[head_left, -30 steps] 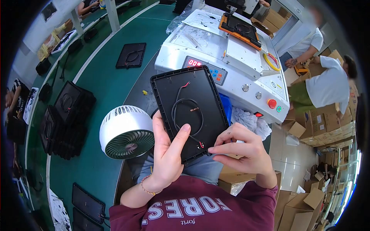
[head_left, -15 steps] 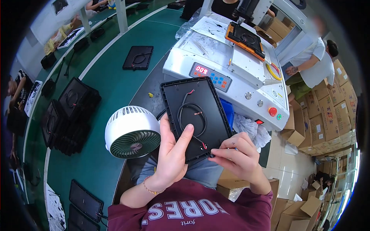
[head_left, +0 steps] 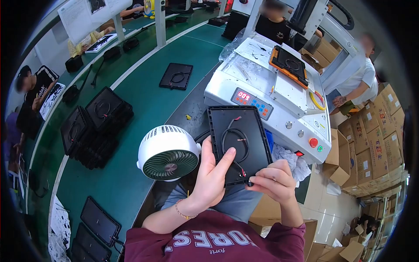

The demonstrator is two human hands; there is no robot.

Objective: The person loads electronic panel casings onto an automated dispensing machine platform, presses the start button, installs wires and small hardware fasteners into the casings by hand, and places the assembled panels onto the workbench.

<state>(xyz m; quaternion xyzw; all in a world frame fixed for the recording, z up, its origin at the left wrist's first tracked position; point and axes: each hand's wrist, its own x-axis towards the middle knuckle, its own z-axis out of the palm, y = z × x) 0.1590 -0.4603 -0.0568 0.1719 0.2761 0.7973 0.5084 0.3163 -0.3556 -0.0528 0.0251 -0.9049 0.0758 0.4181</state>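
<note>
A black rectangular plastic panel (head_left: pixel 254 139) with a raised rim is held tilted in front of my lap. On its inner face lies a coiled black cable (head_left: pixel 223 146) with red wire ends. My left hand (head_left: pixel 214 177) grips the panel from its left side, thumb pressed over the face near the coil. At the lower right corner, my right hand (head_left: pixel 276 181) pinches a small black part (head_left: pixel 249 181) at the rim; the fingertips hide much of it, so I cannot tell its kind.
A white fan (head_left: pixel 169 153) stands left of my hands on the green table (head_left: pixel 131 183). Stacked black panels (head_left: pixel 94 131) sit further left, and a single panel (head_left: pixel 176 76) lies ahead. Beyond my hands is a white machine (head_left: pixel 244 83) holding an orange fixture (head_left: pixel 290 65). Cartons (head_left: pixel 366 135) and people are on the right.
My view has tilted and turned slightly left, so the surroundings appear lower and further right. Both hands keep nearly the same hold on the panel and its lower corner.
</note>
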